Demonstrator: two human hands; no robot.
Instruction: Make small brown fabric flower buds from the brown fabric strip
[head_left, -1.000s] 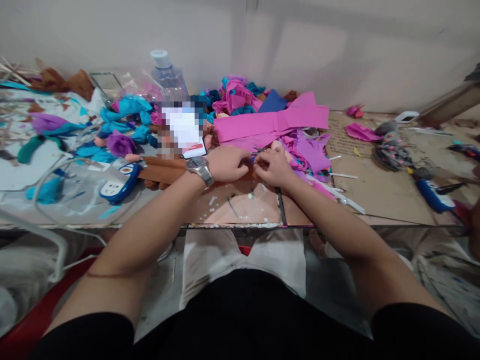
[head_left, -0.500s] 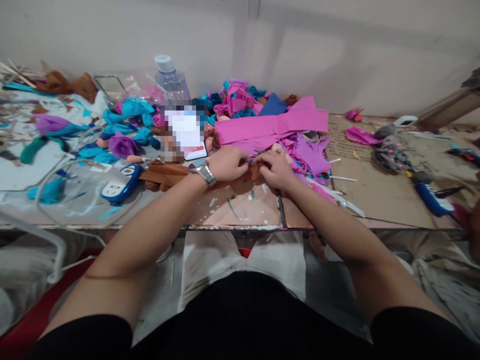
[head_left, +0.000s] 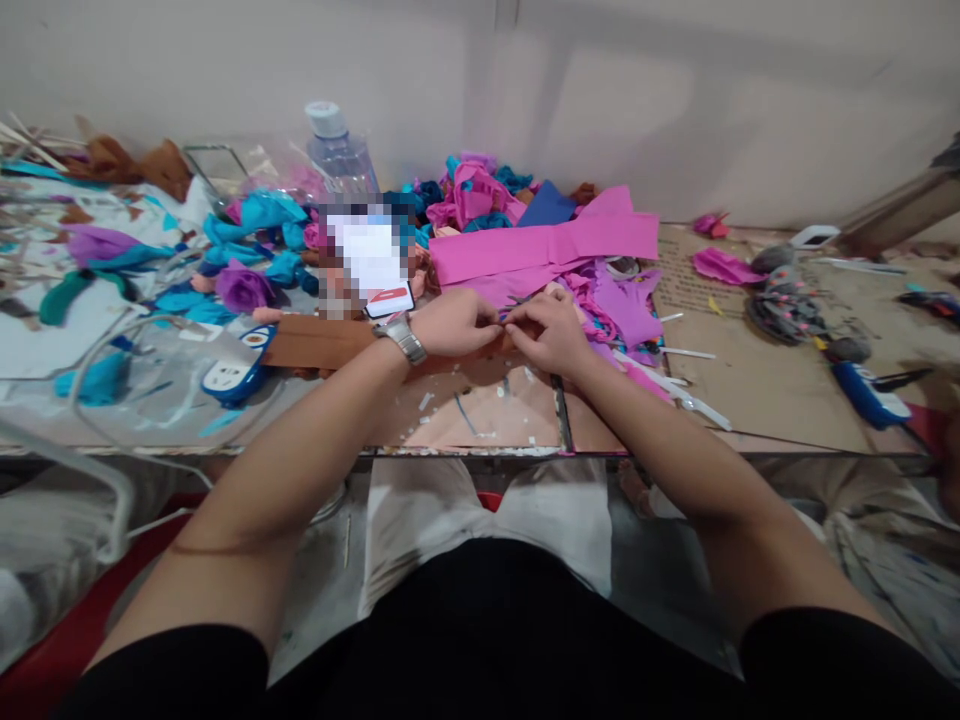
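Observation:
A long brown crepe paper strip (head_left: 322,342) runs from the left under my left wrist to my fingers. My left hand (head_left: 459,325), with a metal watch at its wrist, is closed on the strip in a pinch. Right beside it, fingertips nearly meeting, my right hand (head_left: 551,330) also pinches the brown paper. Most of the paper between the hands is hidden by my fingers. Just beyond the right fingers lie wide pink crepe paper strips (head_left: 540,250) and part of a dark pointed tool.
A phone (head_left: 375,260), partly blurred out, and a bottle (head_left: 341,150) stand behind my left hand. To the left is a blue and white power strip (head_left: 236,365) with a cable. Purple scraps (head_left: 626,300), white sticks and cardboard (head_left: 697,380) lie to the right.
The left end of the brown strip has shifted left and lies flatter, reaching the power strip. My fingertips have drawn closer together, with less brown paper showing between them.

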